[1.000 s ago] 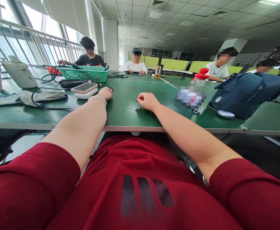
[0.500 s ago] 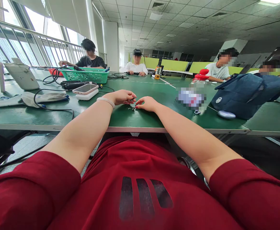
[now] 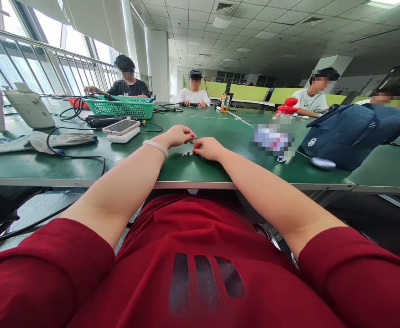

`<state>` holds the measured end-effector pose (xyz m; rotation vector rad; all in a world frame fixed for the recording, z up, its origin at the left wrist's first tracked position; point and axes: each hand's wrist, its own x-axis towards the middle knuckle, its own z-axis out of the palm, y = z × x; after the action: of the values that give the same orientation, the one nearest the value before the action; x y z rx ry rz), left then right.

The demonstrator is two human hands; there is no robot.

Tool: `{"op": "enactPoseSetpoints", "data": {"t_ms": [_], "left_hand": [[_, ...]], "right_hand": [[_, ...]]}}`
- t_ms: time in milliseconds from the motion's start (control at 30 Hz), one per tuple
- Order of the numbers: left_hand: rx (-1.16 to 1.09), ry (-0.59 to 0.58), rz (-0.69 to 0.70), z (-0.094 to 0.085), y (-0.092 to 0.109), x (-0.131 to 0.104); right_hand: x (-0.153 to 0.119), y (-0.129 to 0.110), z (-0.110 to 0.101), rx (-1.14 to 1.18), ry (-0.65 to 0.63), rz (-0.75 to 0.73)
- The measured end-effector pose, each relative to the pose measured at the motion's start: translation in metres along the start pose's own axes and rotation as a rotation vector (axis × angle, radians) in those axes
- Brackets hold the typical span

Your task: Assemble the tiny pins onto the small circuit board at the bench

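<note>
My left hand (image 3: 179,135), with a pale band on its wrist, is closed in a pinch above the green table (image 3: 131,159). Between its fingertips is a small dark piece (image 3: 189,140), too small to name. Close beside it on the right, my right hand (image 3: 208,149) is also pinched, its fingertips near the tabletop. What the right fingers hold, if anything, I cannot make out. Several tiny dark and whitish bits (image 3: 187,154) lie on the table just below and left of the right fingertips.
To the left are a phone (image 3: 121,127) on a white box, gloves (image 3: 56,141), a black cable and a green basket (image 3: 121,108). On the right stand a blue backpack (image 3: 346,136), a red-topped bottle (image 3: 286,108) and a blurred packet (image 3: 272,139). Several people sit around the table.
My left hand has shifted slightly right and up, nearer the right fingertips. The right hand stays almost where it was. The tiny bits on the table show more plainly.
</note>
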<state>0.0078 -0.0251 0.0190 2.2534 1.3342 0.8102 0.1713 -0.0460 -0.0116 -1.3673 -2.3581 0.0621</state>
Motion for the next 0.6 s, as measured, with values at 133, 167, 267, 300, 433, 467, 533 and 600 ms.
{"op": "enactPoseSetpoints", "data": {"t_ms": [133, 167, 267, 300, 433, 467, 533, 600], "left_hand": [[0.031, -0.087, 0.013, 0.001, 0.002, -0.002], [0.033, -0.109, 0.018, 0.002, 0.001, -0.003], [0.096, -0.132, 0.042, 0.003, 0.0, -0.003], [0.139, -0.114, 0.053, 0.002, 0.002, -0.003], [0.202, 0.122, 0.167, -0.008, 0.025, -0.006], [0.165, 0.201, 0.213, -0.013, 0.036, -0.01], [0.079, 0.324, 0.322, -0.024, 0.055, -0.023], [0.024, 0.32, 0.39, -0.034, 0.065, -0.046]], "right_hand": [[0.002, 0.006, -0.001, -0.026, -0.006, 0.057], [0.002, 0.007, -0.002, -0.029, 0.001, 0.063], [0.001, 0.012, -0.003, -0.028, 0.053, 0.091], [0.002, 0.013, -0.005, -0.016, 0.084, 0.103], [0.005, 0.006, -0.021, 0.096, 0.298, 0.139], [0.004, 0.0, -0.03, 0.129, 0.352, 0.133], [-0.007, -0.018, -0.052, 0.203, 0.428, 0.081], [-0.035, -0.042, -0.08, 0.267, 0.359, -0.015]]}}
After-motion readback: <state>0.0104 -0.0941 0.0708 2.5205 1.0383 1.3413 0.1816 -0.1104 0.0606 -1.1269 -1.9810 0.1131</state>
